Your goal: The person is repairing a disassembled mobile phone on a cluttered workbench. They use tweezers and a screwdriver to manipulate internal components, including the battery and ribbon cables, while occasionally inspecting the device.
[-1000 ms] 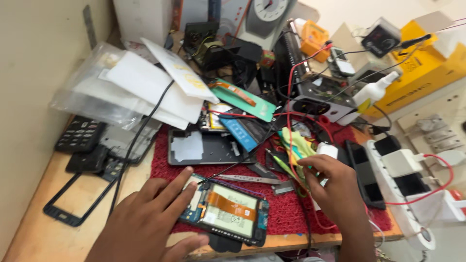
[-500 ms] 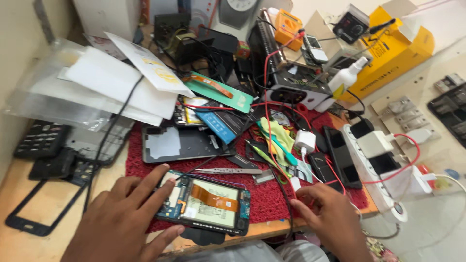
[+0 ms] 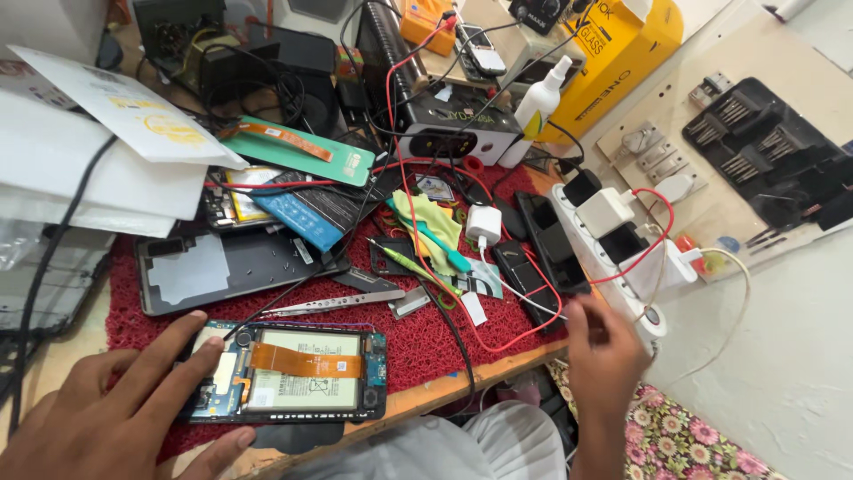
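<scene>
While my left hand (image 3: 115,413) presses spread fingers on its left end, the opened phone (image 3: 289,372) lies flat on the red mat (image 3: 426,342) at the bench's front edge, long axis left to right, orange ribbon across it. Tweezers (image 3: 333,304) lie just behind. My right hand (image 3: 604,351), fingers loosely curled and holding nothing, hovers by the white power strip (image 3: 622,253).

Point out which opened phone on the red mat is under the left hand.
The opened phone with the orange ribbon cable, at the mat's front edge; the left hand rests on its end. The grey-backed phone lies untouched behind.
</scene>
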The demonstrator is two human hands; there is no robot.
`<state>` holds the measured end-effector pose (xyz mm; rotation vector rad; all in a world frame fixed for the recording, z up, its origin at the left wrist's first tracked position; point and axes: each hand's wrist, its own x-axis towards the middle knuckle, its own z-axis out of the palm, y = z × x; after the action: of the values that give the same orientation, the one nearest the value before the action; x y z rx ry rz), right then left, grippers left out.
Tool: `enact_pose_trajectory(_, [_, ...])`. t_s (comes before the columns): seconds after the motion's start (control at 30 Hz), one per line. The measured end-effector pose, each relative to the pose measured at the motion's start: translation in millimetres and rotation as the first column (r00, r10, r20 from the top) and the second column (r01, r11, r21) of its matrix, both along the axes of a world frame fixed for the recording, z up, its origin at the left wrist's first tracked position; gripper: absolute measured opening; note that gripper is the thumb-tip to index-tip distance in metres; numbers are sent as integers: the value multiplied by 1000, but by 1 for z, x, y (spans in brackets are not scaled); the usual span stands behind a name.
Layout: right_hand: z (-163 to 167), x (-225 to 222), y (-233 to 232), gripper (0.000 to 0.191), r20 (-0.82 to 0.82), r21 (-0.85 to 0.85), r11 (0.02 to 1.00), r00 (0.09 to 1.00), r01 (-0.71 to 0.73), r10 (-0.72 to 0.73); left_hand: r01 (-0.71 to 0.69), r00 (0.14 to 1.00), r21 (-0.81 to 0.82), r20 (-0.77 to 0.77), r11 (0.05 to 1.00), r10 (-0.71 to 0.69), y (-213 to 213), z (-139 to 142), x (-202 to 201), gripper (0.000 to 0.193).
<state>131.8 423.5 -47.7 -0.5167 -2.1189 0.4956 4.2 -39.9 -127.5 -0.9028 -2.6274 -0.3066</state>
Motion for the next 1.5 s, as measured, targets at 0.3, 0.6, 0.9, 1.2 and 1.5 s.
enact_pose_trajectory(0.3, [35, -99, 30, 14, 463, 222, 954, 883, -202, 79, 24, 998, 62, 58, 998, -28, 5, 15, -1, 90])
enact_pose_trajectory(0.6, [38, -46, -139, 18, 229, -147, 853, 822, -500, 521, 71, 951, 300, 267, 951, -155, -5, 80, 20, 80])
enact_pose_trajectory(0.9, [3, -76, -276, 27, 390, -2, 670, 617, -742, 684, 62, 913, 365, 355, 929, -200, -14, 100, 16, 73])
enact_pose_trajectory(1.2, [-5, -75, -276, 49, 590, 51, 675, 567, -736, 575, 106, 927, 387, 294, 916, -232, -16, 70, 12, 78])
enact_pose_trajectory(1.5, [-24, -81, -269, 48, 596, 124, 600, 542, -791, 592, 121, 930, 328, 293, 937, -223, -9, 48, 0, 86])
